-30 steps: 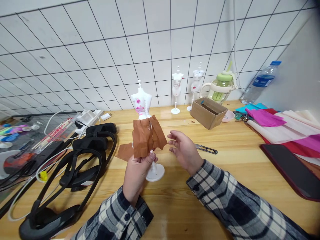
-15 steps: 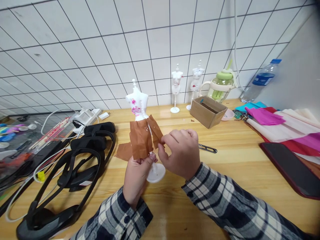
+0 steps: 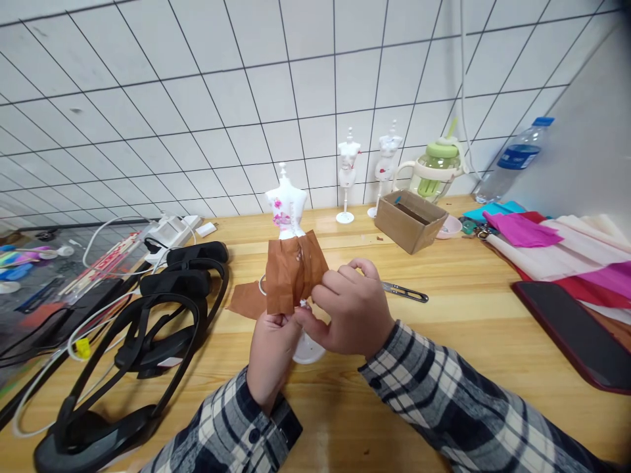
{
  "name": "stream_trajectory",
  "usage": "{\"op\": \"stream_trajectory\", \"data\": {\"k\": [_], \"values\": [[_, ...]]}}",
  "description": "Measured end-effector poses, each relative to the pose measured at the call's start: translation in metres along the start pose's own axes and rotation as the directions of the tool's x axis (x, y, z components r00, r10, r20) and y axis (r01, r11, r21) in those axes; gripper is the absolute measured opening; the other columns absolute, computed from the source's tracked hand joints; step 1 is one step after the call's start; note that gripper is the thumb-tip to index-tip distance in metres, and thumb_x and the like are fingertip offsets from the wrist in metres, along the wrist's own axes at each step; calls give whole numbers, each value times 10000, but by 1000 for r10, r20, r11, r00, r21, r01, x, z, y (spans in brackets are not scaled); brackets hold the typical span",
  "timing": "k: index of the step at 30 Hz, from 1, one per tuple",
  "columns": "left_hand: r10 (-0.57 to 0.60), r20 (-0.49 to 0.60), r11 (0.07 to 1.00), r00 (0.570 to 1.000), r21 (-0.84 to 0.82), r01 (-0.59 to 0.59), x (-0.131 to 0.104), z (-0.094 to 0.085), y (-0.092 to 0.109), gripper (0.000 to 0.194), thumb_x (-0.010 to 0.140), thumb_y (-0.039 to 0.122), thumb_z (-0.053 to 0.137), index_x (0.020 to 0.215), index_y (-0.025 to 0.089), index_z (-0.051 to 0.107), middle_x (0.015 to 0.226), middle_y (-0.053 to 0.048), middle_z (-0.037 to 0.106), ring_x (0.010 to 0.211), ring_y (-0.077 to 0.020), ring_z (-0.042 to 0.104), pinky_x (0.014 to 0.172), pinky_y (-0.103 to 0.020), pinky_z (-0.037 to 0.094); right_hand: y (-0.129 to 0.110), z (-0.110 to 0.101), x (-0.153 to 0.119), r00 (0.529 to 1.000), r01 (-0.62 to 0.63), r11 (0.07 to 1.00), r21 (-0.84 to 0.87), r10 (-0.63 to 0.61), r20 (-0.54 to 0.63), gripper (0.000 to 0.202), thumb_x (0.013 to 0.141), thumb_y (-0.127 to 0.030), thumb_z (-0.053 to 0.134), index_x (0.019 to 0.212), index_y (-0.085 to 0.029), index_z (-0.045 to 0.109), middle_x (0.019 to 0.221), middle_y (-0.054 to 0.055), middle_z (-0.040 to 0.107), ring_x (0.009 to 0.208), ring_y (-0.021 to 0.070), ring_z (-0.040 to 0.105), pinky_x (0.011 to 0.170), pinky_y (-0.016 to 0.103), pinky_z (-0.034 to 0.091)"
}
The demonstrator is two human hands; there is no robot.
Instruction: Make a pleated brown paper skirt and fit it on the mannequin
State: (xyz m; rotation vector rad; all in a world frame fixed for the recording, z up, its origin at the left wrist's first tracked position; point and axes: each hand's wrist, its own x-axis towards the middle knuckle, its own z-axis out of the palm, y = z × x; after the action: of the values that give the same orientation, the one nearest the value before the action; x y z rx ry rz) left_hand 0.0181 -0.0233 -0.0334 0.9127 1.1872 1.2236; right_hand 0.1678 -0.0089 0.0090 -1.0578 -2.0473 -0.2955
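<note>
A small white dress form (image 3: 286, 198) with pink flowers tilts slightly on its round white base (image 3: 309, 351). Brown cloth (image 3: 288, 276) wraps its lower half like a skirt, with its two edges meeting at the front right. My left hand (image 3: 272, 355) is closed around the stand's pole just under the cloth hem; its fingertips are partly hidden. My right hand (image 3: 350, 309) is closed at the cloth's lower right edge, thumb near the left thumb. Behind, a flat brown cloth piece (image 3: 245, 300) lies on the table. Thread snips (image 3: 407, 292) lie beyond my right hand.
Two more dress forms (image 3: 347, 172) stand at the tiled wall. Near them are a cardboard box (image 3: 413, 226), a green-lidded cup (image 3: 438, 167) and a water bottle (image 3: 517, 157). Black headsets (image 3: 172, 289) and cables are left; fabric pieces (image 3: 566, 243) and a phone (image 3: 576, 335) right.
The dress form has shifted right and a little down. The loose cloth flap has closed over the front gap. My right thumb has moved left and down to my left thumb.
</note>
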Motion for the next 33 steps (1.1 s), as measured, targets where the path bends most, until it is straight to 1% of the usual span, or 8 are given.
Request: {"op": "stream_trajectory", "data": {"k": [6, 12, 15, 17, 20, 22, 24, 33], "values": [[8, 4, 1000, 1000, 12, -8, 0, 0, 1, 342, 610, 379, 833, 773, 135, 656, 672, -11, 671, 578, -117, 580, 552, -211, 432, 5, -11, 9, 929, -290, 921, 262, 336, -154, 133, 872, -268, 482, 798, -192, 562, 714, 21, 549, 697, 163, 483, 677, 317, 346], [-5, 42, 1000, 999, 21, 4, 2, -3, -4, 341, 620, 367, 834, 807, 132, 673, 672, -12, 680, 578, -120, 591, 551, -212, 442, 5, -5, 10, 974, -221, 948, 228, 228, -4, 172, 878, -252, 494, 845, -196, 653, 782, 33, 627, 794, 185, 528, 770, 350, 354], [-25, -44, 998, 999, -51, 23, 5, -3, -2, 411, 571, 356, 865, 864, 133, 683, 701, -12, 692, 628, -127, 620, 578, -212, 463, 5, -2, 7, 981, -175, 865, 470, 196, 5, 202, 870, -189, 484, 917, -194, 680, 806, 26, 661, 785, 162, 557, 749, 321, 397], [-31, -127, 993, 991, -120, 15, 8, -3, 0, 454, 534, 350, 883, 880, 136, 681, 710, -9, 696, 638, -127, 627, 591, -218, 475, 4, 2, 6, 928, -274, 682, 678, 372, 1, 181, 856, -186, 491, 844, -184, 671, 756, 11, 646, 692, 129, 547, 656, 275, 419], [-27, -221, 971, 975, -238, -27, 11, -4, 2, 481, 496, 332, 899, 876, 139, 675, 720, -2, 695, 654, -129, 633, 622, -236, 492, 1, 11, 5, 656, -518, 63, 853, 670, 349, 107, 822, -243, 539, 782, -181, 615, 672, -36, 562, 463, 59, 391, 416, 195, 306], [-11, -264, 957, 965, -281, -66, 13, -4, 1, 475, 487, 321, 902, 864, 137, 679, 730, 1, 695, 674, -124, 631, 649, -236, 492, -3, 16, 5, 475, -530, -408, 743, 583, 659, 135, 806, -298, 578, 893, -196, 595, 730, -52, 561, 402, 26, 313, 328, 156, 188], [11, -276, 951, 961, -293, -95, 15, -5, -1, 452, 511, 328, 891, 864, 139, 684, 751, 0, 699, 677, -115, 619, 652, -227, 480, -7, 18, 5, 389, -470, -676, 568, 419, 820, 230, 803, -337, 613, 990, -208, 573, 844, -36, 597, 403, 10, 361, 294, 123, 191], [2, -222, 970, 975, -235, -55, 13, -5, -3, 407, 543, 363, 867, 837, 137, 701, 746, -1, 698, 629, -108, 587, 593, -217, 454, -23, 17, 2, 399, -301, -892, 336, 202, 895, 212, 752, -195, 743, 890, -155, 585, 764, -49, 633, 454, 7, 517, 358, 71, 430]]}}
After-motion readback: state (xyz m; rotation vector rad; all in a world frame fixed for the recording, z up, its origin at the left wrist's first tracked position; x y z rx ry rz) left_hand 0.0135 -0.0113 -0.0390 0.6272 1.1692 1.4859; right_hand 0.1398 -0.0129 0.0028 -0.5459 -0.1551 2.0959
